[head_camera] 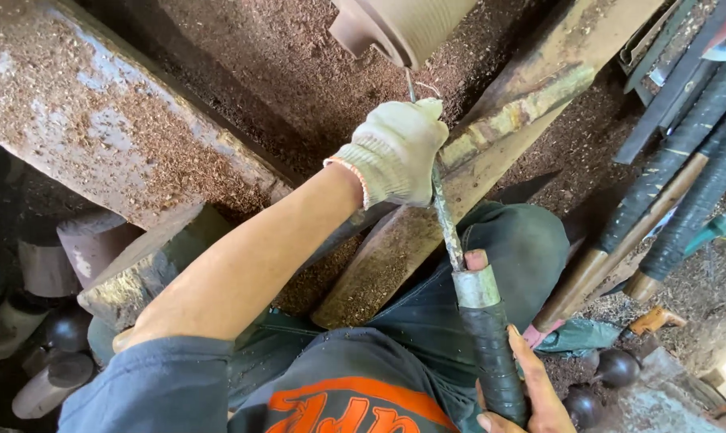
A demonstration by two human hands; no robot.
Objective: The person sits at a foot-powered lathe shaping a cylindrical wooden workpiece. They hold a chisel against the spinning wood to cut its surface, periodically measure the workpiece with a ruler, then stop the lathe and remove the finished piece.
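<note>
**Two hands on a long turning chisel at a sawdust-covered lathe**

Taking the long chisel [447,220] as the landmark: well to its left, at the lower edge of the view, several turned wooden pieces [46,321] lie in shadow, some pale and cylindrical, some dark and rounded. Above them and still left of the chisel runs a broad metal beam [98,120] thick with sawdust, slanting down to the right.

The person's bare left forearm crosses from lower left up toward the chisel. The left hand [395,148], in a pale knitted work glove, is closed over the blade of the chisel near its upper end, fingers curled down around the steel, and it rests against the slanted, sawdust-dusted wooden rest [491,132] just behind the blade. Past the glove, the tip of the chisel points up at a pale ribbed cylindrical workpiece [403,24] at the top of the view; whether tip and workpiece touch cannot be told.

Below the glove the blade runs down into a metal ferrule and a handle wrapped in black tape [495,361]. The right hand [531,385], bare, grips this handle near the bottom edge, fingers wrapped around it and the thumb laid up along the ferrule.

To the right of the chisel, more long tools with black-wrapped handles [683,168] lean side by side, and two dark round balls [603,381] lie on the sawdust below them.
</note>
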